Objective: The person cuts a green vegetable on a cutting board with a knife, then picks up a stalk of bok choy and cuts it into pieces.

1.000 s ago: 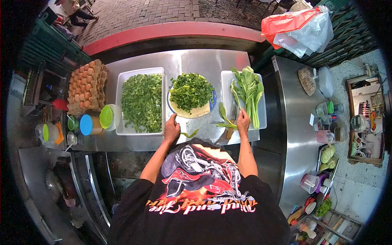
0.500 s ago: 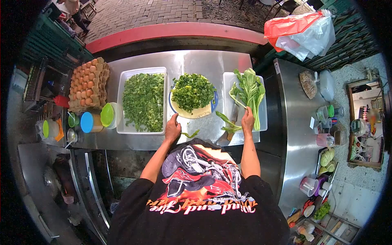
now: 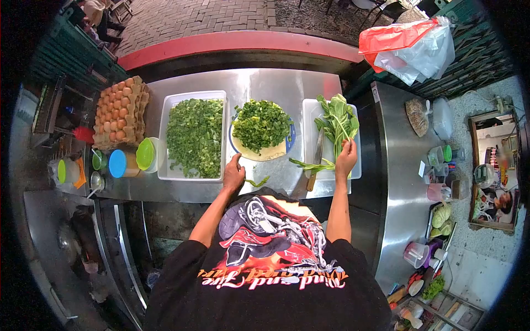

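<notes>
My right hand [image 3: 346,159] is closed on the stems of leafy greens [image 3: 337,118], over a white tray [image 3: 355,165] at the right of the steel table. A knife [image 3: 318,151] with a wooden handle lies across that tray's left side, and a loose green stalk [image 3: 312,165] crosses it. My left hand [image 3: 234,172] is at the lower left edge of a round, blue-rimmed cutting board [image 3: 270,153], its index finger near the rim and its other fingers mostly hidden. Chopped greens [image 3: 260,126] are heaped on the board. A leaf scrap [image 3: 257,182] lies beside my left hand.
Left of the board stands a large white tray [image 3: 225,110] of chopped greens [image 3: 193,138]. Farther left are stacked egg cartons [image 3: 118,113], a blue-lidded tub [image 3: 117,164] and a green bowl [image 3: 146,154]. Plastic bags [image 3: 417,49] hang at the upper right, above a steel side counter [image 3: 406,182].
My right hand has shifted slightly right and up, moving the greens in the tray. The knife is more exposed, and the loose stalk now lies across it. My left hand is about where it was.
</notes>
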`<act>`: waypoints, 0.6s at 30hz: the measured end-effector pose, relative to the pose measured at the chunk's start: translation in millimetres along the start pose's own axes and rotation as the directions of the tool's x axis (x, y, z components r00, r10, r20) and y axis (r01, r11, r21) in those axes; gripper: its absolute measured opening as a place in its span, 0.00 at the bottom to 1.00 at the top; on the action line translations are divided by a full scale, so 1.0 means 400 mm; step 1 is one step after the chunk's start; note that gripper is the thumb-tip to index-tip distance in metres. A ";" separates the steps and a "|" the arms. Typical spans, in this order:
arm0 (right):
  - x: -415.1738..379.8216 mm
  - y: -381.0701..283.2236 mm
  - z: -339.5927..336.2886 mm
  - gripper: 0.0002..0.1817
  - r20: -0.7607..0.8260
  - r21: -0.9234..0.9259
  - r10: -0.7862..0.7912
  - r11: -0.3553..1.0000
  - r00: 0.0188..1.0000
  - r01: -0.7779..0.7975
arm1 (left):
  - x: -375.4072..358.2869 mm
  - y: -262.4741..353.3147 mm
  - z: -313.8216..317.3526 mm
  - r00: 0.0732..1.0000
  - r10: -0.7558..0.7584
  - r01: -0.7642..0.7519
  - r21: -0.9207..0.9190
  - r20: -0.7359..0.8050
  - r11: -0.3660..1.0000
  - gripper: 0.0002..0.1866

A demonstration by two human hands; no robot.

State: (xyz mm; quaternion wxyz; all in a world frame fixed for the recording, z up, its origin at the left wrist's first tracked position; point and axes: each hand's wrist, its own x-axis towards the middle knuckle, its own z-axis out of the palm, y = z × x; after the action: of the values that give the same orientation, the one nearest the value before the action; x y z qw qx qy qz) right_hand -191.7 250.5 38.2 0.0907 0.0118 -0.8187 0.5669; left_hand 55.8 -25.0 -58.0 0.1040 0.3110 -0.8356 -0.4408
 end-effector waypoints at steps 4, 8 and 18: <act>-0.044 -0.096 -0.004 0.16 0.025 0.058 -0.067 0.996 0.997 0.065 | 0.004 0.043 -0.019 0.988 -0.141 0.143 -0.025 0.069 0.989 0.26; -0.126 -0.153 0.006 0.14 0.120 0.164 -0.055 0.986 0.991 0.035 | 0.022 0.122 -0.048 0.963 -0.155 0.145 0.064 0.218 0.987 0.28; -0.304 -0.178 0.079 0.10 0.530 0.296 -0.003 0.938 0.848 -0.182 | 0.028 0.388 -0.102 0.870 0.474 -0.455 -0.148 0.137 0.878 0.16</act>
State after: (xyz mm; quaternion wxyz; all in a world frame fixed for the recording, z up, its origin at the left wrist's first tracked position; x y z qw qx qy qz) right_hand -67.7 185.5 73.7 -0.1654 0.1418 -0.7033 0.6767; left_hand -1.1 5.4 89.4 0.1527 0.0560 -0.8658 -0.4733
